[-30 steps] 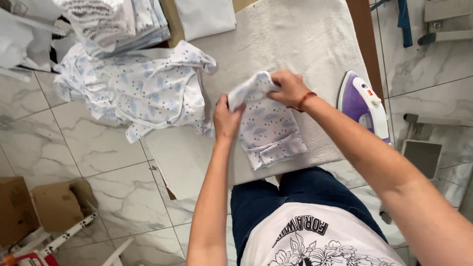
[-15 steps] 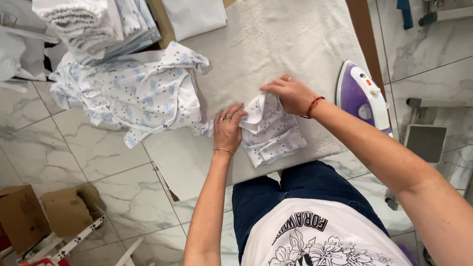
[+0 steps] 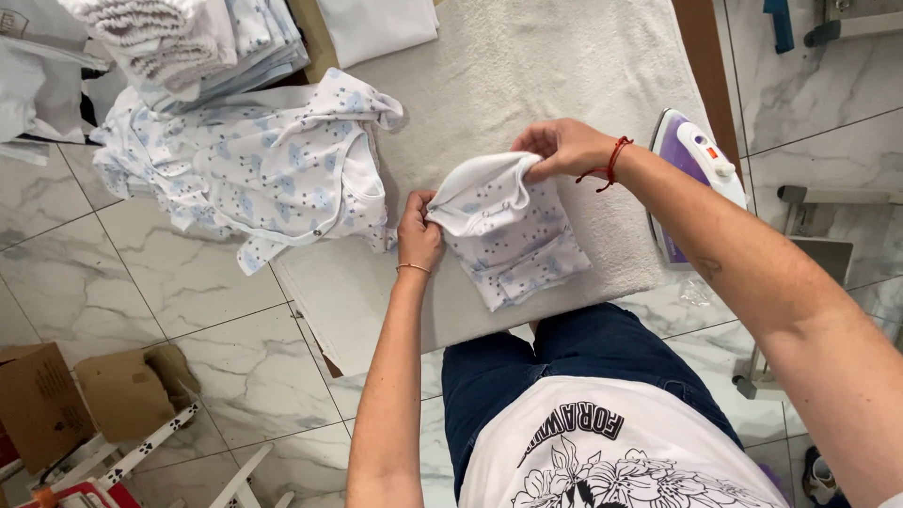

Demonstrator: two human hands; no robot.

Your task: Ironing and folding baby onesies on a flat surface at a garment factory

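Left hand (image 3: 419, 229) and right hand (image 3: 562, 148) pinch small folded garment (image 3: 513, 235).

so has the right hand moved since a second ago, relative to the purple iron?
Cannot tell: the camera shifted, and the right hand sits similarly left of the purple iron.

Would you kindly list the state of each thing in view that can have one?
Small printed garment: partly folded, top edge lifted off the board by both hands.
Left hand: pinching the garment's left corner.
Right hand: pinching its top edge.
Iron: standing upright at the board's edge.
Loose printed garments: unfolded, rumpled.
Stacked laundry: folded.
Cardboard box: open.
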